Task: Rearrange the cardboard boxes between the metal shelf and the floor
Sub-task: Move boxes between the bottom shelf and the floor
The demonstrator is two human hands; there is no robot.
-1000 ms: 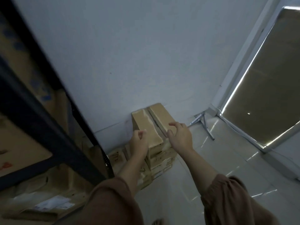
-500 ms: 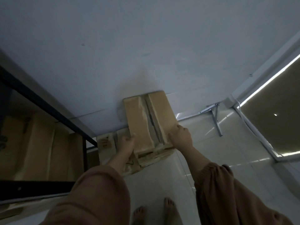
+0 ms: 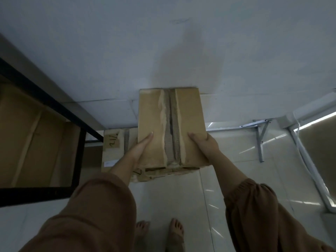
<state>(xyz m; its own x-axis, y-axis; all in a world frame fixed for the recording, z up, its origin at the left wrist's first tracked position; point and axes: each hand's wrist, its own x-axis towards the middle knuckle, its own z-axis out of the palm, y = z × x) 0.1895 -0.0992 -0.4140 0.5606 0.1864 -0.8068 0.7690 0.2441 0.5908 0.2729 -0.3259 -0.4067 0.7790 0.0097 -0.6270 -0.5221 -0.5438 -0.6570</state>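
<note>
Head view: the left hand (image 3: 141, 149) and right hand (image 3: 203, 144) both grip the top cardboard box (image 3: 171, 128) by its sides — it sits on a floor stack (image 3: 156, 172) by the wall. I think lifting comes next, straight up, then left to the metal shelf (image 3: 45, 99).

A plain storage room: a black metal shelf (image 3: 45, 99) holding cardboard stands against a bare white wall (image 3: 163, 42), and taped cardboard boxes (image 3: 171, 128) are stacked on the glossy tiled floor (image 3: 209, 206) just right of that shelf.
</note>
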